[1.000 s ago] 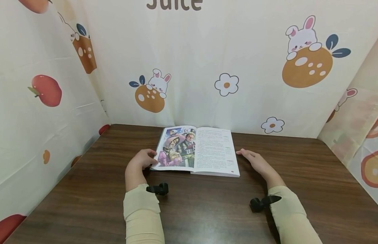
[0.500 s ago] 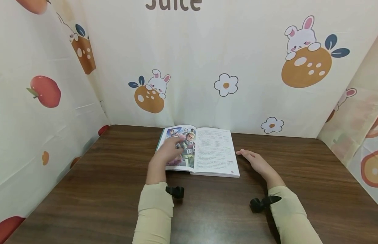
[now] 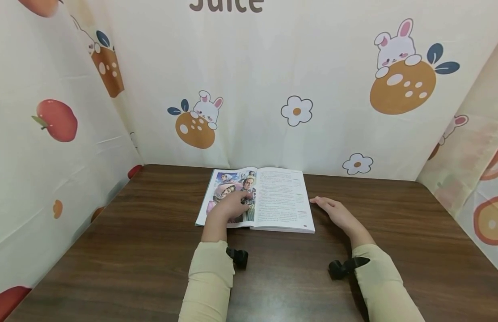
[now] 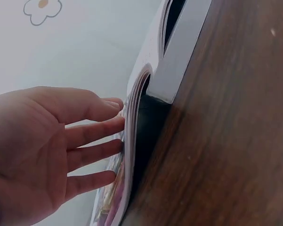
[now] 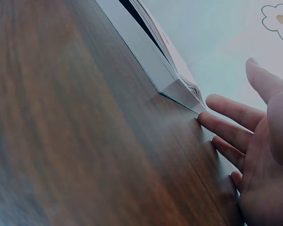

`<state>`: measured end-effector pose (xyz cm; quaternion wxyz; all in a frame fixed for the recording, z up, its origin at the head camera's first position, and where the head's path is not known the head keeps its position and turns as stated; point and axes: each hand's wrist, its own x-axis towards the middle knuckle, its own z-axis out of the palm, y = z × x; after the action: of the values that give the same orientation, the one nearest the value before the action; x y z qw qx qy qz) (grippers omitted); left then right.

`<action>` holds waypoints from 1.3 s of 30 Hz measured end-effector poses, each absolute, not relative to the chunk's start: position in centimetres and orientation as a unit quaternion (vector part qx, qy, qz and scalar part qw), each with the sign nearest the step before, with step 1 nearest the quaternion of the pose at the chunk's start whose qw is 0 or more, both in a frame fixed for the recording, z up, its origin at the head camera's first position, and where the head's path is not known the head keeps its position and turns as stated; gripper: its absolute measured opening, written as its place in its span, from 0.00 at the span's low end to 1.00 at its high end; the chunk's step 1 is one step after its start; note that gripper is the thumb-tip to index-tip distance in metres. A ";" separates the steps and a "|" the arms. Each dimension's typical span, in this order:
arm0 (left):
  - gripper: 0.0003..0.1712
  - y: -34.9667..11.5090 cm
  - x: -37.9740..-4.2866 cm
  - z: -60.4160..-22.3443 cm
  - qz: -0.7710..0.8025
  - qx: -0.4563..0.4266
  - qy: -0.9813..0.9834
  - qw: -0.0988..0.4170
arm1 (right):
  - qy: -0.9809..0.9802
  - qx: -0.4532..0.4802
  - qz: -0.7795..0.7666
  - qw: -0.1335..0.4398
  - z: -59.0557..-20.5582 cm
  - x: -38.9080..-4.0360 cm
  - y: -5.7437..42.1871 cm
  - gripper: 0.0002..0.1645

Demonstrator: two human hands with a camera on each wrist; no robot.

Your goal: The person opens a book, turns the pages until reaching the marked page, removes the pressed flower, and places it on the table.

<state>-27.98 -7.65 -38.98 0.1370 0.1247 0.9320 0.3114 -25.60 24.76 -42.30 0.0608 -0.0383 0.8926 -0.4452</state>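
Observation:
An open book (image 3: 279, 201) lies on the table near the back wall, a colour picture on its left page and print on its right page. Over the picture page is my left hand (image 3: 232, 205), covering part of it. In the left wrist view, that hand's fairly straight fingers (image 4: 96, 155) meet the page near the book's raised inner part, and nothing is pinched. Just right of the book, my right hand (image 3: 338, 213) rests on the table. The right wrist view shows its fingers (image 5: 226, 129) extended beside the book's corner (image 5: 179, 92).
The dark wooden table (image 3: 281, 277) reaches back to a white curtain (image 3: 249, 80) printed with rabbits, oranges and flowers. Patterned cloth also stands at the left and right sides. A black wrist camera (image 3: 238, 258) sits on the left sleeve, another black camera (image 3: 340, 269) on the right one.
My left hand has moved from the book's left edge rightward onto the picture page, and lower on it over the last half second. The right hand has stayed in place.

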 end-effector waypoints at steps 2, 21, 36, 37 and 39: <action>0.23 -7.7 -28.0 -39.1 0.325 0.115 0.927 0.144 | 0.895 -0.040 -0.440 0.061 -42.3 -25.5 24.8 0.36; 0.21 -7.5 -28.0 -39.3 0.315 0.123 0.931 0.138 | 0.895 -0.149 -0.411 0.083 -42.5 -25.5 25.5 0.39; 0.26 -7.4 -28.0 -39.4 0.296 0.142 0.935 0.133 | 0.897 -0.196 -0.384 0.098 -42.4 -25.3 25.5 0.42; 0.26 -7.4 -27.9 -39.4 0.296 0.140 0.936 0.133 | 0.897 -0.193 -0.385 0.100 -42.4 -25.3 25.5 0.42; 0.27 -7.4 -27.9 -39.4 0.298 0.135 0.935 0.133 | 0.898 -0.188 -0.385 0.102 -42.4 -25.3 25.5 0.40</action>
<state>-27.89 -7.44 -39.37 0.1333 0.1346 0.9355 0.2984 -25.32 25.53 -42.43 0.1021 -0.1880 0.8978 -0.3849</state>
